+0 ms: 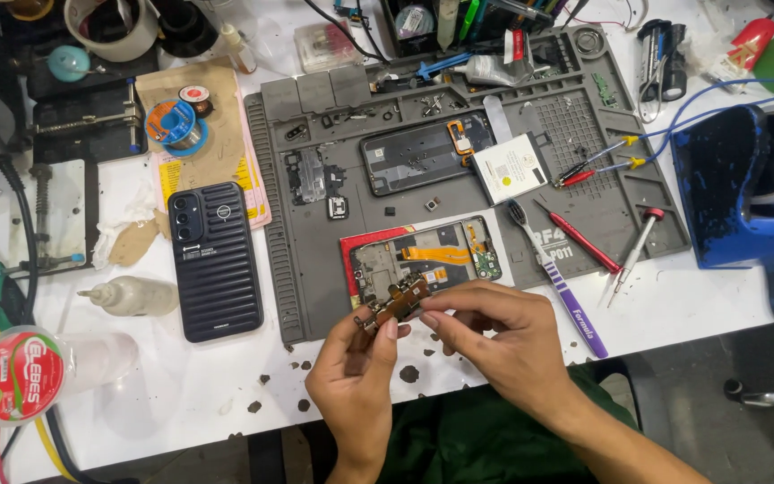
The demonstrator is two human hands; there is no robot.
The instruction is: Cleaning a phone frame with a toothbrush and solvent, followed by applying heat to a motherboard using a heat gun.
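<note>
Head view looks down on a white desk (pixel 181 385) crowded with phone repair gear. Both hands meet at about 6 o'clock in the frame, just over the desk's near edge. The left hand (pixel 360 376) and the right hand (pixel 503 336) together pinch a small brown circuit part (pixel 396 303): the left hand's fingers (pixel 371 315) grasp its lower left end, the right hand's fingers (pixel 432 315) clench on its upper right end. The part sits tilted, rising toward 2 o'clock.

Directly behind the part, at 12 o'clock from it, lies an opened phone frame (pixel 423 260) with an orange flex cable, resting on a grey work mat (pixel 315 269). Further up the mat lies a second opened phone body (pixel 423 154), with a white square battery (pixel 508 168) just to its 3 o'clock side. A purple-handled brush (pixel 557 278) lies at 3 o'clock from the frame, with a red screwdriver (pixel 575 235) near it and a silver screwdriver (pixel 633 251) beyond.

At 9 o'clock from the hands a black ribbed phone case (pixel 219 262) lies flat on the desk, beside the mat's left edge. A red-labelled tape roll (pixel 18 375) lies at the far left. A blue stand (pixel 732 193) sits at 3 o'clock, off the mat.
</note>
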